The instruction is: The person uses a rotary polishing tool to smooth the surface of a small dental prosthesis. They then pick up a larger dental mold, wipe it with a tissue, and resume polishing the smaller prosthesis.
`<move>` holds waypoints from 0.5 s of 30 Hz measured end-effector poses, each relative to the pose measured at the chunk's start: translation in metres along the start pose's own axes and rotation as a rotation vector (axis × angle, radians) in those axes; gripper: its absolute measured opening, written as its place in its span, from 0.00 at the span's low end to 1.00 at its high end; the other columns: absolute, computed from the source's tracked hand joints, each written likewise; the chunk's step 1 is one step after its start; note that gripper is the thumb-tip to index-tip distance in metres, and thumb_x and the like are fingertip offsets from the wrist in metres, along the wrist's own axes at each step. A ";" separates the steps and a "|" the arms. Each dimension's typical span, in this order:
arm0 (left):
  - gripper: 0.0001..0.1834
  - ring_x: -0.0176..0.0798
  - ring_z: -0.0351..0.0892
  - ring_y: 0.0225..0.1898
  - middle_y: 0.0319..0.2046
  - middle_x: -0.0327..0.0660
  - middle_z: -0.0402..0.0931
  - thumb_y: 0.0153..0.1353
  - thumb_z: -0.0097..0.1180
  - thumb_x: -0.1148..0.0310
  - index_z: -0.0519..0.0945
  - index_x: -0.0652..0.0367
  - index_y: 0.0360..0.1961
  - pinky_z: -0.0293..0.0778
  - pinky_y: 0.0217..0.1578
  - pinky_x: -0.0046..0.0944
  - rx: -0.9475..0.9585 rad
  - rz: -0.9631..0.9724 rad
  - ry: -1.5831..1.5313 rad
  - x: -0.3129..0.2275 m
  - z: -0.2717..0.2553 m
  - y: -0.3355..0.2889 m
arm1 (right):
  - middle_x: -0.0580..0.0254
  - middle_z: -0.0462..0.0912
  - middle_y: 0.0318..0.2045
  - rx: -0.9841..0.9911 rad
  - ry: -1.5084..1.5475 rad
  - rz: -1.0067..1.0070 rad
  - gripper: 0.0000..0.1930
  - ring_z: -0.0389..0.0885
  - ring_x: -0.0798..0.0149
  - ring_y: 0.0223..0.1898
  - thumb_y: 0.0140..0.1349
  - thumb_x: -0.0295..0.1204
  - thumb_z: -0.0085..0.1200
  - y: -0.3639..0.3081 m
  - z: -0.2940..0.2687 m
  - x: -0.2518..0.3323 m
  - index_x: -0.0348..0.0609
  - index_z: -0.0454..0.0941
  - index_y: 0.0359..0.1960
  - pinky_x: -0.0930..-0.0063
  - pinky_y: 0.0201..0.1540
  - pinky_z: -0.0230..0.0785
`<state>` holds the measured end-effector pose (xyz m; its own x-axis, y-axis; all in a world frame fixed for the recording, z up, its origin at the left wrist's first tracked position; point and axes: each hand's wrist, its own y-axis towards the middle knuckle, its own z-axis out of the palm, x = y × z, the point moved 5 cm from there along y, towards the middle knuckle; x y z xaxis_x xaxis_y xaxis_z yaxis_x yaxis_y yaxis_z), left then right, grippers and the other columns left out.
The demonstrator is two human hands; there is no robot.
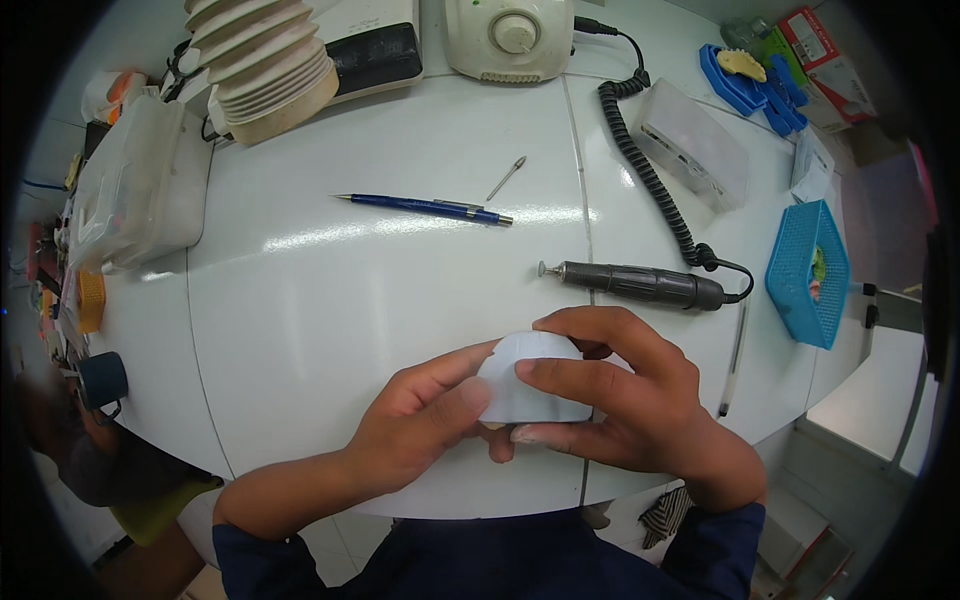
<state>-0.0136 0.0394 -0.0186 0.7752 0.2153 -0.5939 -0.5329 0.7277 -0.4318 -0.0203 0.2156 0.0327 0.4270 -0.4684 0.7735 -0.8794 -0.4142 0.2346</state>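
Close to the table's front edge I hold a pale bluish-white plaster model [530, 352] between both hands, its smooth, arch-shaped flat face turned up. My left hand [425, 415] grips its left side, with the thumb on the edge and fingers underneath. From the right, my right hand [645, 390] closes on it, fingers bent over its top and far edge and the thumb by the near edge. The underside is hidden. Beyond my right hand lies a black rotary handpiece [640, 285] with a small disc-shaped bit. A blue mechanical pencil [425, 207] and a loose bur [506, 178] lie farther off.
A coiled cord joins the handpiece to a cream control box [510, 40]. A ribbed suction hose [265, 70] hangs at far left, beside a clear plastic case [140, 190]. Rightward are a pen [735, 360], a translucent box [692, 145], a blue basket [808, 270] and blue articulators [735, 80].
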 end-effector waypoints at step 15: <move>0.29 0.40 0.82 0.34 0.46 0.54 0.78 0.71 0.55 0.66 0.60 0.57 0.69 0.78 0.39 0.37 0.011 0.194 -0.001 -0.012 -0.007 0.005 | 0.61 0.83 0.48 -0.013 -0.384 0.062 0.19 0.76 0.55 0.43 0.47 0.32 0.71 0.005 -0.037 -0.008 0.49 0.83 0.44 0.67 0.45 0.72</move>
<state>-0.0278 0.0354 -0.0182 0.6585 0.3530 -0.6647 -0.6688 0.6794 -0.3018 -0.0364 0.2464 0.0497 0.4184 -0.7512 0.5105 -0.9076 -0.3670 0.2039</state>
